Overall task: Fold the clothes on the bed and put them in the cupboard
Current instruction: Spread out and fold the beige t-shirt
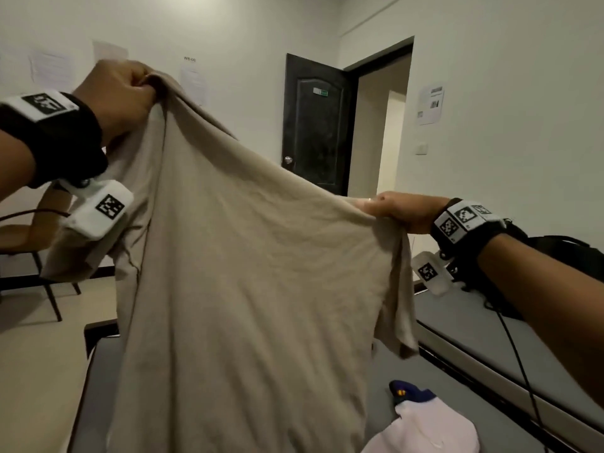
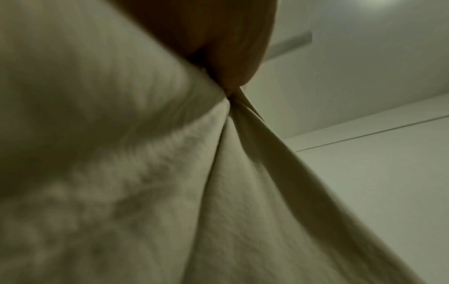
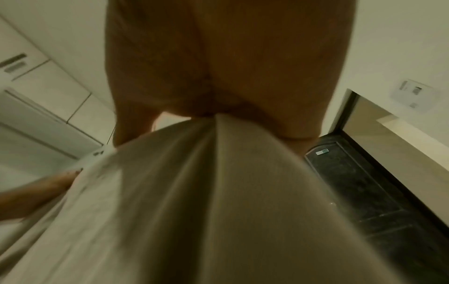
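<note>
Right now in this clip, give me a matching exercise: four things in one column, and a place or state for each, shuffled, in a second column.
1. beige cotton T-shirt
2. white garment with navy trim
3. dark panelled door
4. wooden chair

a. swung open by the doorway
b. held up by left hand and right hand
c. standing at far left
d. lying on the grey bed

Pairs: 1-b, 2-d, 3-a, 4-c

A dark door [image 1: 316, 125] is seen swung open at one o'clock, a round knob [image 1: 288, 160] at its lower left edge. Paper sheets [image 1: 430, 104] are taped on the white wall at two o'clock. A wooden chair [image 1: 23, 243] is noted at nine o'clock.
</note>
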{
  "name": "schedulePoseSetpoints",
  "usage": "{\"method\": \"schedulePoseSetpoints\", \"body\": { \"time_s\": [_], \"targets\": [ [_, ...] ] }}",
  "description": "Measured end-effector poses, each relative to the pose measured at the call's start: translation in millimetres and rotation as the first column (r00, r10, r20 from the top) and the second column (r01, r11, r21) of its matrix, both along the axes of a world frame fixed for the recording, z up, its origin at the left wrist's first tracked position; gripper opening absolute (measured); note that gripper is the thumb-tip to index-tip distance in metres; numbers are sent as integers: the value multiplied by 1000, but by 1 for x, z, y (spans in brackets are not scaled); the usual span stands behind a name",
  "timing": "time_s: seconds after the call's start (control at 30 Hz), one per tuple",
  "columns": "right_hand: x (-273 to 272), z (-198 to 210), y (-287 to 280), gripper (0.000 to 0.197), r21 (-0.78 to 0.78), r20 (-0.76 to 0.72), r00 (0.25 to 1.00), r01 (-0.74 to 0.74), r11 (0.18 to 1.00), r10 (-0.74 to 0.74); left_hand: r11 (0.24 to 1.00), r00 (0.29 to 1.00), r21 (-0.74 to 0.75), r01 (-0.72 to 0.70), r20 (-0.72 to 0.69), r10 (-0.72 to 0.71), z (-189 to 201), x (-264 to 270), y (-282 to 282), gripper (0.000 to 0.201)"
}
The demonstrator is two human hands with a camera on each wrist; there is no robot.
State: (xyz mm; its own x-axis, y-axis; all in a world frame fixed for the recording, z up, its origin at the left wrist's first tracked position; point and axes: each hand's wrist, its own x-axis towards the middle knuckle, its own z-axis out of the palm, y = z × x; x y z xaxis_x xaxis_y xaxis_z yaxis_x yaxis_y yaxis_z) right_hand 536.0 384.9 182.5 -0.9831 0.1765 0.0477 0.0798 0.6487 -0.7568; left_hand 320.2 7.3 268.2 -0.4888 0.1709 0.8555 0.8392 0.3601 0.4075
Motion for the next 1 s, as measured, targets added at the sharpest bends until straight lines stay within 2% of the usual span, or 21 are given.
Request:
{"method": "schedulePoseSetpoints", "body": {
  "time_s": [0.07, 0.1, 0.13, 0.17, 0.2, 0.23, 0.27, 0.3, 0.37, 0.4, 0.5, 0.57, 0.67, 0.77, 0.87, 0.97, 1.0],
  "targets": [
    [-5, -3, 3, 20, 176, 0, 1000, 7, 984, -7, 995, 995, -34, -94, -26, 94, 0, -8, -6, 27],
    [-7, 0, 7, 13, 177, -85, 996, 28, 984, -13, 990, 991, -44, -132, -41, 131, 0, -11, -7, 30],
    [-8, 6, 13, 9, 169, -235, 971, 83, 982, -41, 985, 984, -52, -167, -64, 163, -2, -12, -8, 33],
    [-8, 12, 17, 8, 165, -424, 901, 179, 970, -94, 977, 976, -64, -203, -94, 197, -3, -11, -8, 35],
    [-8, 15, 19, 7, 137, -608, 778, 300, 944, -159, 968, 965, -76, -241, -129, 230, -6, -9, -8, 36],
    [-9, 15, 19, 9, 76, -729, 649, 393, 916, -218, 961, 955, -87, -263, -162, 247, -8, -8, -7, 33],
    [-11, 9, 15, 14, 21, -766, 589, 423, 906, -258, 960, 951, -91, -266, -185, 246, -9, -8, -7, 29],
    [-15, -1, 11, 20, 43, -740, 626, 410, 911, -246, 961, 953, -93, -262, -183, 242, -9, -7, -7, 24],
    [-23, -25, -2, 32, 196, -599, 786, 328, 924, -152, 965, 966, -112, -236, -132, 221, -12, -6, -9, 23],
    [-26, -33, -4, 34, 193, -571, 810, 294, 936, -137, 969, 974, -121, -215, -93, 205, -14, -5, -9, 27],
    [-35, -43, -6, 30, -91, -584, 788, 174, 981, -194, 980, 984, -110, -169, 34, 174, -25, 2, -4, 35],
    [-42, -52, -12, 28, -162, -555, 809, 122, 979, -193, 989, 989, -97, -111, 85, 119, -29, 7, 3, 36],
    [-51, -66, -23, 36, -253, -452, 880, 30, 967, -146, 997, 990, -44, -68, 122, 72, -31, 9, 7, 36],
    [-54, -72, -29, 35, -362, -389, 921, -129, 923, -24, 998, 991, -11, -60, 123, 61, -32, 8, 3, 36],
    [-51, -84, -32, 35, -473, -252, 959, -239, 848, 130, 1000, 993, 10, -19, 113, 18, -35, 2, 0, 35],
    [-48, -96, -35, 37, -542, -113, 935, -342, 768, 336, 997, 993, -25, -69, 91, 71, -41, -4, -3, 33],
    [-47, -99, -36, 37, -565, -86, 928, -346, 749, 364, 996, 993, -35, -87, 77, 90, -43, -7, -4, 31]
  ]
}}
